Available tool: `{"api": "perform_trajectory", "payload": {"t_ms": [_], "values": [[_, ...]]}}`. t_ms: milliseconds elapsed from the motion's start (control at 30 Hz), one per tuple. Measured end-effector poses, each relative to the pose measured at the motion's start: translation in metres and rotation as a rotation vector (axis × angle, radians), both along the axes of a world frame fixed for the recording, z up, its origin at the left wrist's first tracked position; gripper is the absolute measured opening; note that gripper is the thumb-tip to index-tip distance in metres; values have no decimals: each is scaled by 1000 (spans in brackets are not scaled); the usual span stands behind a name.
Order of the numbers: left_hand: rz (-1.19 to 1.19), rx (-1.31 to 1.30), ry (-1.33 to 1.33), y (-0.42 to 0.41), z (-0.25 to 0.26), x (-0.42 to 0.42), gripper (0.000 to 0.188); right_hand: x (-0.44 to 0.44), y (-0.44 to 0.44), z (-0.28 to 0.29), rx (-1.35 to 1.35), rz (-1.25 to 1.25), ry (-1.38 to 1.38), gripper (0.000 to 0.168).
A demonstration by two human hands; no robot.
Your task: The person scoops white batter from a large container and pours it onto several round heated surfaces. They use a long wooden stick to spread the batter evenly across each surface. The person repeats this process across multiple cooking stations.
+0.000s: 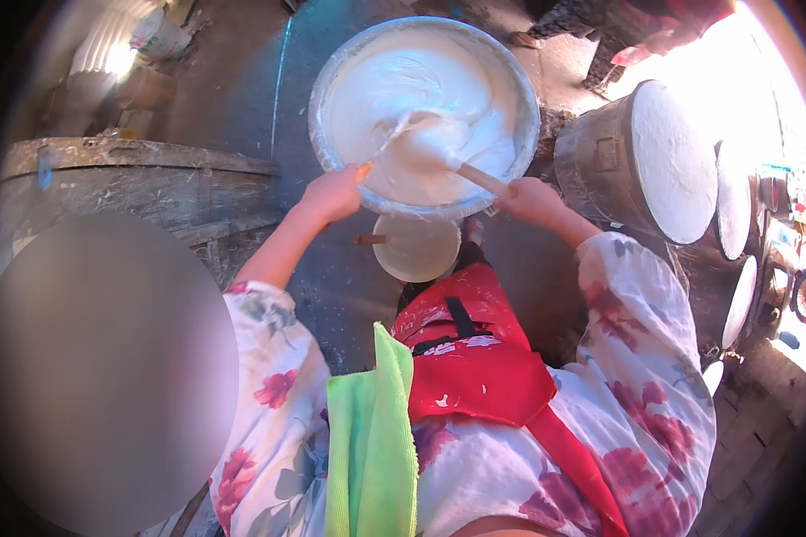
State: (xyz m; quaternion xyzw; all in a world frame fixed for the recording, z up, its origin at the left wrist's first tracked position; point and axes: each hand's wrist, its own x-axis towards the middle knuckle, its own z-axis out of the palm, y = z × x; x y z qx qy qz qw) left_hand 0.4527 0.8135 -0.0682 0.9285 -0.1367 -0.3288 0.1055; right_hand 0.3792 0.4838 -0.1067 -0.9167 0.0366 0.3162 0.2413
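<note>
Before me stands a large round basin (320,144) with a thick, glossy white paste (403,74) in it. At its near left rim, my left hand (332,193) is closed on the orange handle of a tool (395,137) whose coated, pale part reaches into the paste. My right hand (532,201), by the near right rim, grips the wooden handle of a stirring tool (481,178). The head of that tool is blurred and coated white, so its shape cannot be told. Both tools come close together near the middle of the basin.
Under the near rim is a small pale bucket (416,250) with a brown handle beside it. Several vessels with white tops, one a big wooden tub (598,151), line the right. A wooden vat (141,154) stands left. Another person (618,33) is at the upper right.
</note>
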Motion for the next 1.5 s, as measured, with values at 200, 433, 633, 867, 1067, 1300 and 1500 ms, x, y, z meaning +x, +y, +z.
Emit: {"api": "perform_trajectory", "payload": {"t_ms": [200, 433, 633, 867, 1067, 1300, 1500], "values": [[435, -260, 115, 64, 61, 0, 37, 12, 35, 20, 359, -279, 65, 42], [467, -178, 31, 81, 83, 7, 34, 102, -20, 64, 191, -138, -253, 40], [424, 10, 111, 51, 61, 13, 30, 163, -68, 114, -499, 203, -530, 25], [343, 223, 309, 29, 11, 20, 31, 183, -154, 65, -710, 621, -593, 5], [561, -52, 575, 21, -71, -9, 25, 126, -157, 29, -799, 628, -296, 9], [950, -487, 974, -7, -75, -42, 17, 50, -95, -4, -504, 441, -42, 12], [1297, -1051, 1314, -6, -63, -81, 16, 4, -7, 10, -188, 138, -5, 29]]}}
